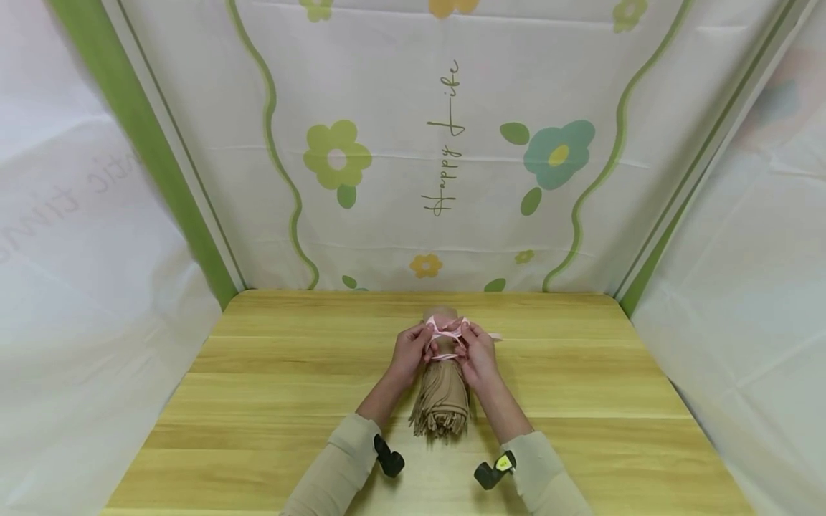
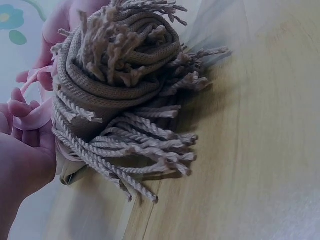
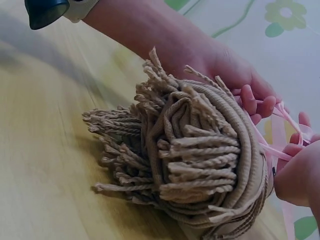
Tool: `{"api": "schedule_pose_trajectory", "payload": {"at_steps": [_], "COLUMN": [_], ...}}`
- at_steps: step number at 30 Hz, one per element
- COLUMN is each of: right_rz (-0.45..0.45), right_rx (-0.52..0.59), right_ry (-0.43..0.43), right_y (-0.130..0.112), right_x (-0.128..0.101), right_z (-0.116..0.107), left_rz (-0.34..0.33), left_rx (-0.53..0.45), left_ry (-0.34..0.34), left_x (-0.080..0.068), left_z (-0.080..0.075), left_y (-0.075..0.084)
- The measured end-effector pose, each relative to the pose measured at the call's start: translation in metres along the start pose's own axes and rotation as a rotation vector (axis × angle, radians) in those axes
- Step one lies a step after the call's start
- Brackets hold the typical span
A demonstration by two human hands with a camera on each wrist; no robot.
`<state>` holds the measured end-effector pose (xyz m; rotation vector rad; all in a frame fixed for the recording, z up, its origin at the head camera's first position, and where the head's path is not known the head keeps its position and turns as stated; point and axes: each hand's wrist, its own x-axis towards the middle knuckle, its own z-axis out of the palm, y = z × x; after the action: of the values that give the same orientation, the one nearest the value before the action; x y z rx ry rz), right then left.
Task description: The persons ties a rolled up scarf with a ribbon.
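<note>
A rolled tan scarf (image 1: 445,398) with twisted fringe lies lengthwise on the wooden table, its fringed end toward me. Around its upper part runs a pink ribbon (image 1: 444,357). My left hand (image 1: 410,352) pinches one part of the ribbon at the scarf's left side, and my right hand (image 1: 479,356) pinches another at the right. Between the hands the ribbon crosses above the roll, and one tail sticks out to the right. In the left wrist view the coiled layers and fringe (image 2: 135,145) are close up; the roll partly hides the fingers there.
The wooden table (image 1: 277,401) extends to both sides of the scarf. Behind it hangs a white flowered curtain (image 1: 400,229), with more white fabric at left and right. A black wrist camera (image 1: 389,457) is on the left forearm, another (image 1: 494,471) on the right.
</note>
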<state>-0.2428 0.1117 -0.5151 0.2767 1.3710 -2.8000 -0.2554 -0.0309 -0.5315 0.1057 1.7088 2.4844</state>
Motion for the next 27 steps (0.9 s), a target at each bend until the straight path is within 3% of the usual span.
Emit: {"api": "schedule_pose_trajectory", "payload": {"at_steps": [14,21,27], "right_rz": [-0.081,-0.106,-0.182], "right_rx": [-0.053,-0.074,-0.169], "right_ry": [0.139,0.178,0.21], "right_y": [0.003,0.006,0.002], "right_x": [-0.002,-0.004,-0.006], "right_z": [-0.007,-0.01,-0.009], "left_rz": [0.021,-0.003,0.052], "left_rx": [0.064,0.053,0.096], "left_ry": [0.095,0.088,0.107], "left_x": [-0.007,-0.01,-0.01], "left_z": [-0.001,-0.002,-0.006], "left_y": [-0.002,-0.001,0.002]}}
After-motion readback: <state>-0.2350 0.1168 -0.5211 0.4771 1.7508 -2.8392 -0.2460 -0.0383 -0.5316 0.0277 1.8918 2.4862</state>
